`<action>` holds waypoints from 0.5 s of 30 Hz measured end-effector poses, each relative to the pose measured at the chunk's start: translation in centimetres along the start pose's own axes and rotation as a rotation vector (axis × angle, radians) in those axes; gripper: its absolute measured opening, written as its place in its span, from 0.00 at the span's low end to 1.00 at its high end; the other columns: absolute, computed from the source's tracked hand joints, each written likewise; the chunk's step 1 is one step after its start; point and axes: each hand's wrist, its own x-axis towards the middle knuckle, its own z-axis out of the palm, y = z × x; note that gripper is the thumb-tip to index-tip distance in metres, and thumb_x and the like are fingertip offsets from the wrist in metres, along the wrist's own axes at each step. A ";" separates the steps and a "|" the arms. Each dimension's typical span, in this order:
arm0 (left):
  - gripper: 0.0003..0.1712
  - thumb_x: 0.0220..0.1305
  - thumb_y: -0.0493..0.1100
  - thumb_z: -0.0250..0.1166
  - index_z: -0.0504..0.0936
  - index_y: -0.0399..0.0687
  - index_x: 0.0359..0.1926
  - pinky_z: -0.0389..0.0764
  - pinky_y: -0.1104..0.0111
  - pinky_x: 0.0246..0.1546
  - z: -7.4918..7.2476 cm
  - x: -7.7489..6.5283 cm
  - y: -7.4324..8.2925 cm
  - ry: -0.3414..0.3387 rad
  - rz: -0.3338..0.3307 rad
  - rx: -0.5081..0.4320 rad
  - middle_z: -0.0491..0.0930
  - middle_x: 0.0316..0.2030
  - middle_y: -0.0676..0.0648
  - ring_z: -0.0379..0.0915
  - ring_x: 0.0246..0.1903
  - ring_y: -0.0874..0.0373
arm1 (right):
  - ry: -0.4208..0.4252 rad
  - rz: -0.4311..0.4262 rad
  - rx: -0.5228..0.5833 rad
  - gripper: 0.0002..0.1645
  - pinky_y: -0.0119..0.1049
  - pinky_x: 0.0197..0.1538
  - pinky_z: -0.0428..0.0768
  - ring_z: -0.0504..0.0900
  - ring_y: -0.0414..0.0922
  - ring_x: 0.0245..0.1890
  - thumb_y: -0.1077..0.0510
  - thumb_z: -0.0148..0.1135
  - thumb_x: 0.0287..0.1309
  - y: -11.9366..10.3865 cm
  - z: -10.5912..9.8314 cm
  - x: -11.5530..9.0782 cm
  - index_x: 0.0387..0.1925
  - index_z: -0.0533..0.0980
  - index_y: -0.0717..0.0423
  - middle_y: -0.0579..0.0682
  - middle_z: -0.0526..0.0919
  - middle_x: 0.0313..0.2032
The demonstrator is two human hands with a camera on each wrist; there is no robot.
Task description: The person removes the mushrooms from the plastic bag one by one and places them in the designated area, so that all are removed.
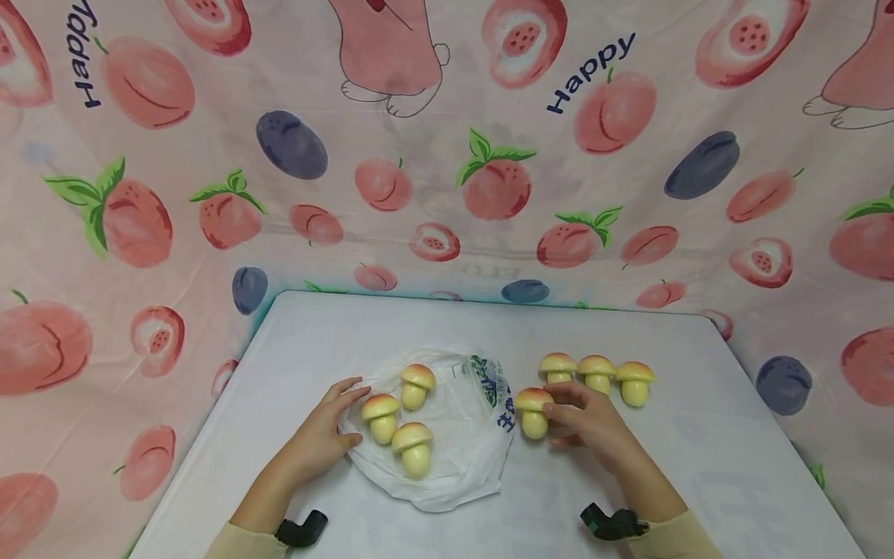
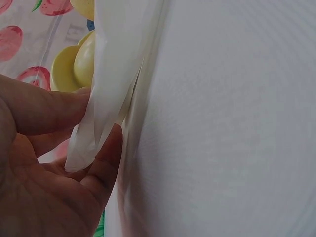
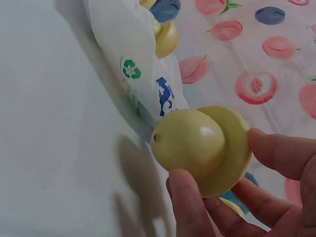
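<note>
My right hand (image 1: 594,423) grips a toy mushroom (image 1: 534,413) with a yellow stem and reddish-brown cap, just right of the bag. In the right wrist view, fingertips hold the mushroom (image 3: 190,143) around its cap and stem, with the stem's end toward the camera. A white plastic bag (image 1: 468,458) lies spread on the table, with three similar mushrooms (image 1: 412,450) on its left part. My left hand (image 1: 323,431) holds the bag's left edge. Up close in the left wrist view, a fold of the bag (image 2: 106,89) sits between thumb and fingers.
Three more mushrooms (image 1: 596,373) stand in a row behind my right hand on the white table (image 1: 698,466). A fruit-printed cloth (image 1: 433,155) hangs behind the table and along its sides. Green and blue print (image 1: 492,380) marks the bag's right side.
</note>
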 end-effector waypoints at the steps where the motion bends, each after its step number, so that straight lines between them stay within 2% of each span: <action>1: 0.43 0.61 0.25 0.71 0.72 0.45 0.77 0.60 0.36 0.80 0.0 0.0 0.0 -0.001 -0.001 0.001 0.57 0.84 0.43 0.51 0.84 0.34 | -0.004 -0.001 -0.002 0.33 0.47 0.39 0.92 0.88 0.44 0.45 0.53 0.71 0.70 0.1 -0.2 0.0 0.71 0.74 0.61 0.63 0.78 0.69; 7: 0.44 0.62 0.26 0.72 0.72 0.46 0.78 0.59 0.35 0.80 0.0 0.0 0.0 -0.002 -0.013 0.000 0.56 0.84 0.44 0.50 0.84 0.34 | -0.031 -0.001 -0.024 0.34 0.47 0.40 0.93 0.88 0.44 0.47 0.53 0.70 0.71 0.9 -0.9 0.3 0.72 0.73 0.63 0.62 0.79 0.68; 15: 0.44 0.61 0.26 0.71 0.72 0.46 0.78 0.59 0.35 0.80 -0.1 0.0 0.0 -0.004 -0.015 -0.009 0.56 0.84 0.45 0.50 0.84 0.34 | -0.023 0.024 -0.032 0.34 0.45 0.39 0.92 0.88 0.43 0.46 0.53 0.70 0.71 0.9 -1.3 0.4 0.72 0.74 0.62 0.59 0.83 0.65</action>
